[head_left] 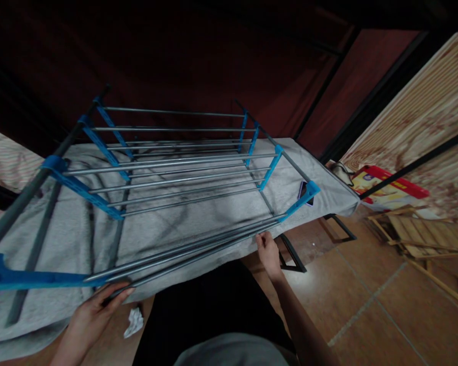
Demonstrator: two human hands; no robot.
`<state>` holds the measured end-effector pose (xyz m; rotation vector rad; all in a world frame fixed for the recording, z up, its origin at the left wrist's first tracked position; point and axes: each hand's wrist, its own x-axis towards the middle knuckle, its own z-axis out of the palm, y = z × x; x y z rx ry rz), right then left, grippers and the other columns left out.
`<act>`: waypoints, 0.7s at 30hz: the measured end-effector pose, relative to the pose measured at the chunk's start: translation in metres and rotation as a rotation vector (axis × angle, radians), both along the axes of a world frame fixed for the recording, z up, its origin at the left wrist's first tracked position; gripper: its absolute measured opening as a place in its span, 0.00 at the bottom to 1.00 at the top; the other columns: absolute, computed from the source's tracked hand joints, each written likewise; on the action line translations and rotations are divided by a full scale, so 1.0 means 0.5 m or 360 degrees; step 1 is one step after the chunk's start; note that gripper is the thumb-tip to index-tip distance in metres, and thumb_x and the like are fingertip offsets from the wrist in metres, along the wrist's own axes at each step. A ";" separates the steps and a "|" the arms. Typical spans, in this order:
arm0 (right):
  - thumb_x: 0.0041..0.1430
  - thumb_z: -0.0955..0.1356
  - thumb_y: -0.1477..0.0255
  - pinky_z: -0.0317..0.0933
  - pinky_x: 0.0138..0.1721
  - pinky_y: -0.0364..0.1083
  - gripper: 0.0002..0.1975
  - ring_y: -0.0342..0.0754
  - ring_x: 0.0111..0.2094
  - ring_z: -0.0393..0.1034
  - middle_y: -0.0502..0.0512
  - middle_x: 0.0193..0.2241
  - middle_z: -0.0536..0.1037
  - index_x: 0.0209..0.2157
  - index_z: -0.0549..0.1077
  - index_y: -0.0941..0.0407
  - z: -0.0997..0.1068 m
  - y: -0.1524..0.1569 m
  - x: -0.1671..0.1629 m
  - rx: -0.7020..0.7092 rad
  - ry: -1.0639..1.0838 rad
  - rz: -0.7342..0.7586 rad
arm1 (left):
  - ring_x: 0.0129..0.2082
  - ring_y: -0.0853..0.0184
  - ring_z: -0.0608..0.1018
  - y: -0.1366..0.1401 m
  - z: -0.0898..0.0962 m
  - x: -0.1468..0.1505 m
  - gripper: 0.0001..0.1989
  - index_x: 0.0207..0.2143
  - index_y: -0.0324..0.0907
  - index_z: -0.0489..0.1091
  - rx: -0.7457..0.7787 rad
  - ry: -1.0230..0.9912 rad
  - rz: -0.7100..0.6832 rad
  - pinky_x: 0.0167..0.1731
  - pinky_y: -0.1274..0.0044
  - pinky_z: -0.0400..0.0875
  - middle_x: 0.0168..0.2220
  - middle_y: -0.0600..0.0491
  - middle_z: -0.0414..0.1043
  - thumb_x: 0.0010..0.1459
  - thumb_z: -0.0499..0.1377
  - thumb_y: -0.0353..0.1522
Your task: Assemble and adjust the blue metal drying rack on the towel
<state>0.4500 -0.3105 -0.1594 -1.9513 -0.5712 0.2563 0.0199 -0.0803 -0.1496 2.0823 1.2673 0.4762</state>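
A rack of grey metal rods and blue plastic brackets [269,168] lies on a bed-like surface covered with a grey blanket [168,218]. Along its near side run several rods close together. My left hand [93,310] is closed around the left end of the nearest metal rod [191,263], just by the front left blue bracket [41,278]. Farther along that rod, close to the front right bracket [299,202], the fingers of my right hand [269,251] pinch it. The right fingertips are partly hidden.
A phone [303,190] lies on the blanket behind the front right bracket. On the tiled floor are a crumpled white paper or cloth [134,321], folded wooden furniture [423,231] and a red and yellow box [389,185]. Black metal legs [293,254] jut out below the blanket.
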 end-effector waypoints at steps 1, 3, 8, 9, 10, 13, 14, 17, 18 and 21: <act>0.64 0.66 0.58 0.66 0.46 0.52 0.11 0.53 0.37 0.72 0.53 0.33 0.75 0.37 0.73 0.50 0.000 -0.001 -0.003 -0.0047 -0.0197 0.0016 | 0.42 0.55 0.85 0.000 -0.003 -0.002 0.32 0.33 0.50 0.81 -0.0006 -0.0005 -0.0005 0.48 0.68 0.80 0.40 0.52 0.85 0.45 0.58 0.66; 0.67 0.63 0.62 0.65 0.53 0.57 0.11 0.57 0.47 0.71 0.59 0.42 0.75 0.45 0.73 0.51 -0.004 0.000 -0.010 -0.0108 -0.0525 0.0136 | 0.42 0.55 0.85 0.002 -0.010 -0.005 0.32 0.34 0.50 0.81 -0.0015 0.0006 0.0002 0.49 0.68 0.79 0.40 0.52 0.84 0.46 0.58 0.65; 0.69 0.60 0.70 0.63 0.57 0.62 0.17 0.59 0.55 0.66 0.62 0.51 0.70 0.55 0.71 0.49 -0.019 0.007 -0.011 -0.0232 -0.0918 0.0435 | 0.43 0.54 0.85 0.006 -0.018 -0.009 0.33 0.35 0.50 0.81 0.0014 0.0027 0.0030 0.49 0.66 0.79 0.41 0.52 0.84 0.46 0.57 0.65; 0.69 0.60 0.70 0.63 0.58 0.62 0.17 0.59 0.55 0.65 0.62 0.51 0.71 0.56 0.71 0.49 -0.021 0.008 -0.009 -0.0262 -0.0962 0.0460 | 0.44 0.54 0.85 0.005 -0.016 -0.008 0.33 0.35 0.50 0.81 0.0012 0.0021 0.0017 0.49 0.67 0.79 0.41 0.52 0.84 0.46 0.57 0.65; 0.69 0.60 0.70 0.61 0.59 0.63 0.17 0.59 0.55 0.65 0.61 0.51 0.71 0.56 0.72 0.48 -0.023 0.008 -0.008 -0.0291 -0.0999 0.0488 | 0.44 0.54 0.85 0.004 -0.013 -0.006 0.32 0.35 0.50 0.81 -0.0003 0.0009 -0.0003 0.49 0.67 0.79 0.41 0.52 0.84 0.46 0.57 0.65; 0.70 0.61 0.69 0.59 0.61 0.62 0.17 0.58 0.54 0.66 0.60 0.50 0.73 0.56 0.72 0.48 -0.028 0.008 -0.010 -0.0318 -0.1046 0.0592 | 0.45 0.55 0.84 0.000 -0.005 -0.001 0.32 0.35 0.50 0.81 -0.0107 -0.0046 -0.0031 0.48 0.69 0.80 0.42 0.52 0.84 0.46 0.58 0.65; 0.71 0.61 0.68 0.58 0.62 0.62 0.17 0.57 0.54 0.67 0.60 0.50 0.74 0.56 0.72 0.48 -0.030 0.009 -0.012 -0.0311 -0.1044 0.0622 | 0.45 0.54 0.84 0.000 -0.004 0.001 0.33 0.35 0.50 0.81 -0.0148 -0.0060 -0.0015 0.47 0.69 0.80 0.41 0.52 0.84 0.45 0.59 0.65; 0.71 0.60 0.67 0.57 0.63 0.61 0.16 0.56 0.54 0.68 0.58 0.50 0.75 0.55 0.73 0.48 -0.038 0.009 -0.018 -0.0292 -0.1028 0.0662 | 0.45 0.53 0.84 0.005 -0.010 0.000 0.35 0.35 0.49 0.81 -0.0248 -0.0050 0.0056 0.45 0.69 0.81 0.41 0.52 0.85 0.41 0.60 0.67; 0.72 0.60 0.67 0.56 0.63 0.62 0.16 0.55 0.54 0.68 0.58 0.49 0.76 0.55 0.73 0.48 -0.041 0.009 -0.019 -0.0292 -0.1027 0.0663 | 0.45 0.53 0.84 0.007 -0.013 -0.001 0.35 0.35 0.50 0.81 -0.0274 -0.0037 0.0060 0.45 0.69 0.81 0.40 0.52 0.85 0.40 0.61 0.67; 0.72 0.60 0.67 0.55 0.64 0.62 0.16 0.55 0.54 0.69 0.58 0.49 0.76 0.55 0.73 0.48 -0.048 0.006 -0.016 -0.0305 -0.1035 0.0684 | 0.42 0.54 0.85 0.010 -0.018 -0.005 0.35 0.34 0.50 0.81 -0.0301 -0.0040 0.0019 0.42 0.70 0.82 0.38 0.53 0.85 0.38 0.61 0.68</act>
